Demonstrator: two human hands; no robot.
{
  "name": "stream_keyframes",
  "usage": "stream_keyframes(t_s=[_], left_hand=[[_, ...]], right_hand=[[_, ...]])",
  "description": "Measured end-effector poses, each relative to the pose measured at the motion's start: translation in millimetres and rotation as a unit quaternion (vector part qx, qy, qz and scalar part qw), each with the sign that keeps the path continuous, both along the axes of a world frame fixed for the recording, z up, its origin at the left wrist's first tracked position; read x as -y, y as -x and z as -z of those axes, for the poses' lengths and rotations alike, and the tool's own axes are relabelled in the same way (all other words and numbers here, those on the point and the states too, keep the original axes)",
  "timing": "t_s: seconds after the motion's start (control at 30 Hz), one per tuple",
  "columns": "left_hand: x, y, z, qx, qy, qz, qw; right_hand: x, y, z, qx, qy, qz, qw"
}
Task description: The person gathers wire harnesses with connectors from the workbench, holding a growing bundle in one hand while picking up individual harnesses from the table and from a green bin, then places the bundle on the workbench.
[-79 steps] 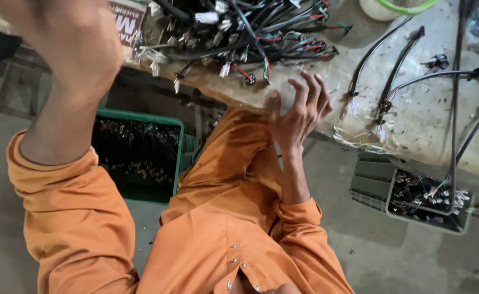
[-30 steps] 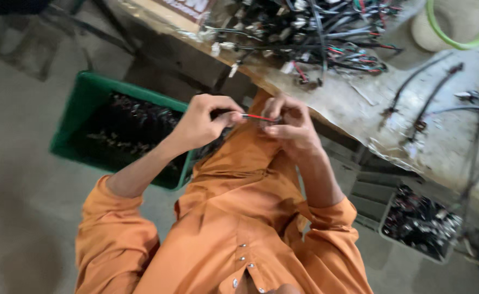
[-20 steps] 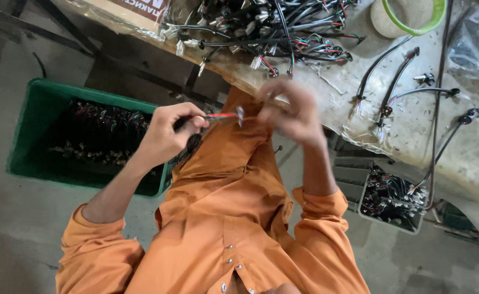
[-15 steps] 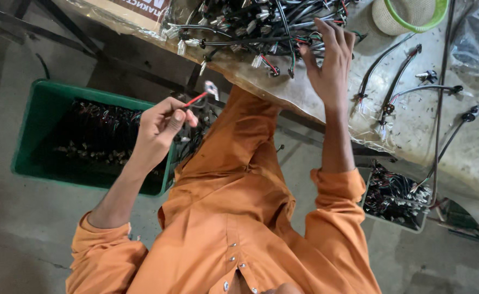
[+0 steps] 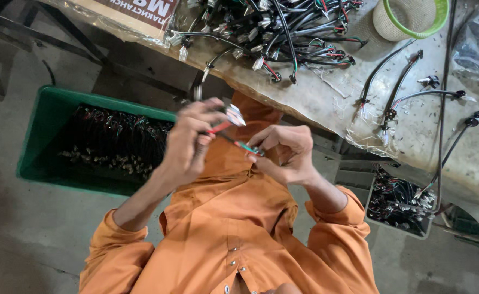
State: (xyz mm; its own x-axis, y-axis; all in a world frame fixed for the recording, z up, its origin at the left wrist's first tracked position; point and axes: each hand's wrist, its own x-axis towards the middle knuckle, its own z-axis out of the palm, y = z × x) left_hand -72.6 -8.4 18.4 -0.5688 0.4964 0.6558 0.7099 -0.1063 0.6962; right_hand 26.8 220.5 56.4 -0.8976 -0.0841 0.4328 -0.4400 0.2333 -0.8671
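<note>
Two hands, left [image 5: 187, 142] and right [image 5: 285, 153], each grip on one wire piece [image 5: 234, 136] (red-green)

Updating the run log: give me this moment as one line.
left hand: holds red wire's connector end | right hand: pinches other end | green crate: beside left hand

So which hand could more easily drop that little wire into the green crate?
Probably the left. The left hand holds the red wire right beside the green crate; the right hand, pinching its other end, sits farther away.
</note>
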Motion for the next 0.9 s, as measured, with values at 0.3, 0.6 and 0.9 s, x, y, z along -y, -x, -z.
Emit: stream_keyframes(t_s=[0.3, 0.6, 0.9], left_hand=[[-2, -6, 23, 0.140, 0.157, 0.102, 0.972], [-5, -6, 29, 0.238, 0.152, 0.078, 0.956], [2, -3, 33, 0.411, 0.030, 0.150, 0.899]], right_hand=[[-19, 4, 20, 0.282, 0.222, -0.132, 0.924], [-32, 25, 13, 0.162, -0.066, 0.003, 0.985], [-92, 72, 31, -0.080, -0.303, 0.334, 0.889]])
